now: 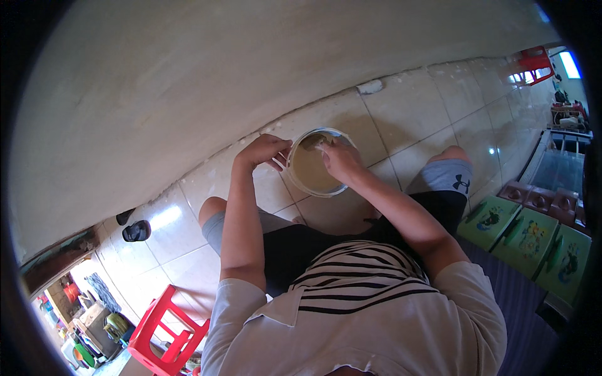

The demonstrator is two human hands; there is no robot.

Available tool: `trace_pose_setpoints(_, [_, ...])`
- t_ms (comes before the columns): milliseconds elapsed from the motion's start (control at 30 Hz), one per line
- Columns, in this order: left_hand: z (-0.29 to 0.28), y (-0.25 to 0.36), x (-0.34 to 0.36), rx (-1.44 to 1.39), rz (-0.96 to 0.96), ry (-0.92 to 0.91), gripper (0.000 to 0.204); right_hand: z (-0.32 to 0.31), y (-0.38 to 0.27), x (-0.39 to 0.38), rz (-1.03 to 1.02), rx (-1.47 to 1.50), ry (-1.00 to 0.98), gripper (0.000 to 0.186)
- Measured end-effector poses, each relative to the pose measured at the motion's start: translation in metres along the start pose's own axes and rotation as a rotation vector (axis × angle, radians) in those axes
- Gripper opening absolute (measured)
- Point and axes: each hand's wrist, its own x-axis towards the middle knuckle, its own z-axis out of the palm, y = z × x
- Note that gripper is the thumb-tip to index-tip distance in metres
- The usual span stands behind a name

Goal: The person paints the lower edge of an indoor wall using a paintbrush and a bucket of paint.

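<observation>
— What is happening at the round white plastic bucket (pixel 316 164) on the tiled floor (pixel 414 119)?
— The left hand (pixel 263 150) is gripping its rim, fingers curled; the right hand (pixel 338 158) is reaching inside, seemingly working the beige contents. Its grasp I cannot tell. Steadying matters next.

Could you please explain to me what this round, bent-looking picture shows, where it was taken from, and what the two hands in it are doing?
There is no machine here: a person wears a wide fisheye camera on the head, looking down, so you see their own arms, striped shirt and bent knees. The lens bends straight lines, which is why the wall and tile joints curve.

The person crouches on a pale tiled floor beside a wall. On the floor in front of them stands a white bucket holding a beige liquid. The left hand grips its rim, steadying it. The right hand reaches inside; whether it holds anything cannot be seen.

Around them: a red plastic stool at lower left and green printed panels at right.
</observation>
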Motion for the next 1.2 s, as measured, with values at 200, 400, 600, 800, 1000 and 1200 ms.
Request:
trace_pose_setpoints(200, [-0.001,0.003,0.000,0.000,0.000,0.003,0.039,-0.019,0.010,-0.013,0.161,0.309,-0.027,0.023])
trace_pose_setpoints(400, [-0.003,0.000,0.003,-0.012,-0.002,0.000,0.039,-0.073,0.041,-0.047,0.681,1.197,-0.297,0.024])
trace_pose_setpoints(600, [-0.003,0.003,0.006,-0.018,-0.018,0.001,0.041,-0.107,0.051,-0.078,0.746,1.527,-0.243,0.025])
trace_pose_setpoints(800, [-0.001,0.007,0.002,-0.052,-0.024,-0.011,0.040,-0.178,0.004,-0.072,0.359,1.548,-0.025,0.026])
trace_pose_setpoints(1000, [0.000,0.005,0.004,-0.033,-0.026,0.010,0.038,-0.247,-0.019,-0.046,0.104,1.386,0.230,0.024])
trace_pose_setpoints(1200, [0.001,0.006,0.002,-0.053,-0.031,0.005,0.038,-0.305,0.022,-0.040,0.224,1.244,0.763,0.024])
